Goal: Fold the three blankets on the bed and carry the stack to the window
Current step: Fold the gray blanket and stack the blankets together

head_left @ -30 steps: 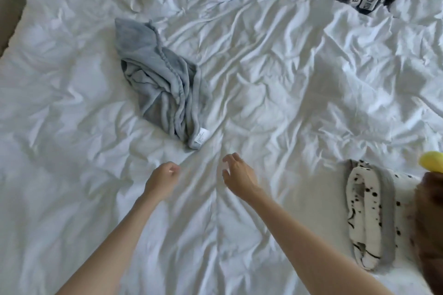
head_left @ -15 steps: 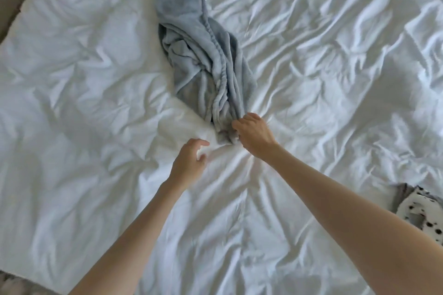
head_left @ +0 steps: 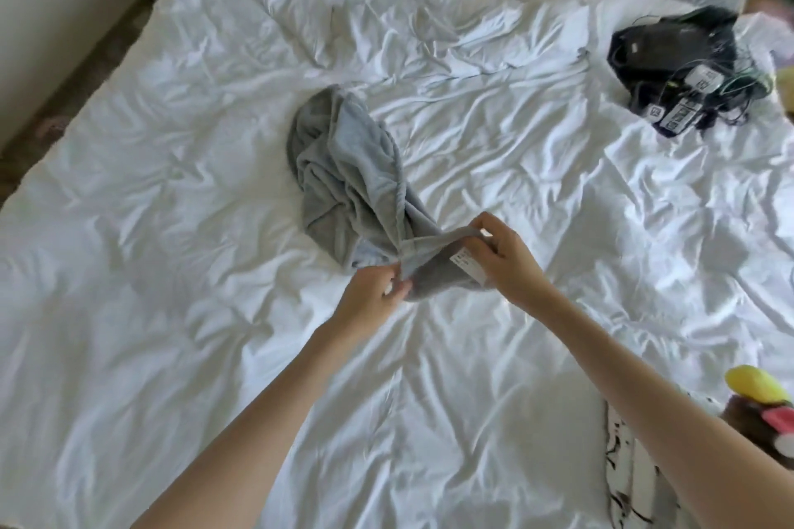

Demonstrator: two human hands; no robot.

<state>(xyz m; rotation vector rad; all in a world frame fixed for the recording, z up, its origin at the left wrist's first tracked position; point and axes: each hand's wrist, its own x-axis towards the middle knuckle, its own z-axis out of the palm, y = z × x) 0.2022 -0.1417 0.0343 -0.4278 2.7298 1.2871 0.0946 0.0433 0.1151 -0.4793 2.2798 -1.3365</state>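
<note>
the near edge of the grey blanket [head_left: 343, 168] is pinched and lifted off the bed [head_left: 172, 228] — grasped by the left hand [head_left: 369, 292] and the right hand [head_left: 507, 258].

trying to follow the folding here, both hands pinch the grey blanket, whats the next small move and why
Probably lift and spread the hands to open the grey blanket: the left hand and right hand pinch its near edge close together, while the rest lies bunched on the bed.
</note>
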